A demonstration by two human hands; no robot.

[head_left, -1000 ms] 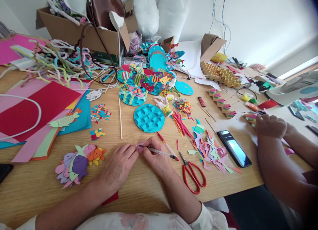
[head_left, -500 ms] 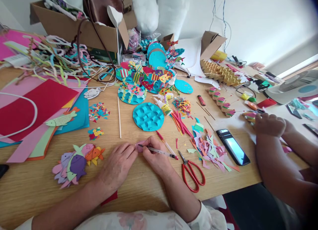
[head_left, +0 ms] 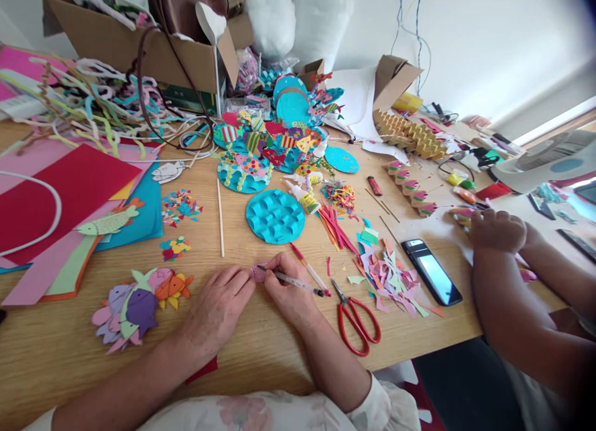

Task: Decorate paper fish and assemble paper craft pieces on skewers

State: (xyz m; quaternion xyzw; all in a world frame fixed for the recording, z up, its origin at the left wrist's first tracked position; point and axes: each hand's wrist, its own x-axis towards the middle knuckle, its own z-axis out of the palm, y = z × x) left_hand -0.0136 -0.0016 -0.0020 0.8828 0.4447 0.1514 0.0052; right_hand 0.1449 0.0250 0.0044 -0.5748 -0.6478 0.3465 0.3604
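Pen, print illegible, gripped by right hand over pink piece against left hand, left grip unclear

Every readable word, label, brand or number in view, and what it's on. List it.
None can be read with certainty.
Glue bottle, yellow label: print too small and blurred.
Pen in the right hand: marks on the barrel, too small to read.
Green box under the cardboard box: faint marks, illegible.
Phone: screen lit, no text legible.
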